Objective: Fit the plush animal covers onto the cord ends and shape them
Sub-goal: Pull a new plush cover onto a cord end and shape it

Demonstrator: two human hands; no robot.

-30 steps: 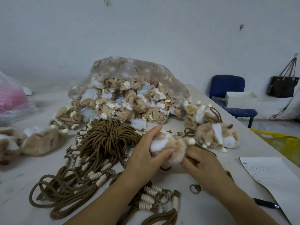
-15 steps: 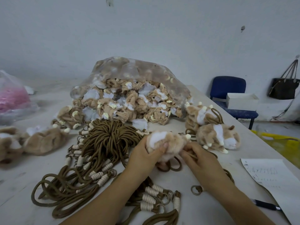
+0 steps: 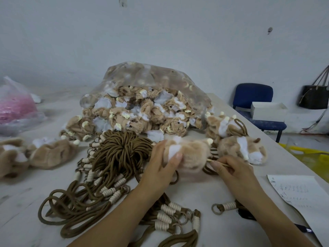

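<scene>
My left hand point(image 3: 164, 164) grips a tan and white plush animal cover point(image 3: 191, 154) held just above the table, thumb pressed on its white patch. My right hand point(image 3: 231, 171) pinches a thin pale stick point(image 3: 216, 162) pointed at the cover's right side. A brown cord loop point(image 3: 175, 177) hangs under the cover. A bundle of brown cords point(image 3: 115, 154) with cream wrapped ends and rings lies to the left. Finished plush animals point(image 3: 243, 148) sit to the right.
A clear plastic bag point(image 3: 151, 82) spills several unfitted covers at the table's back. More plush pieces point(image 3: 49, 154) lie at the left, a pink bag point(image 3: 14, 107) beyond. A paper sheet point(image 3: 302, 195) and pen point(image 3: 302, 228) lie at the right edge; a blue chair point(image 3: 252, 95) stands off-table.
My hands lifted the cover slightly and turned it. My right hand drew back from the cover's end, and the thin stick now shows between its fingers.
</scene>
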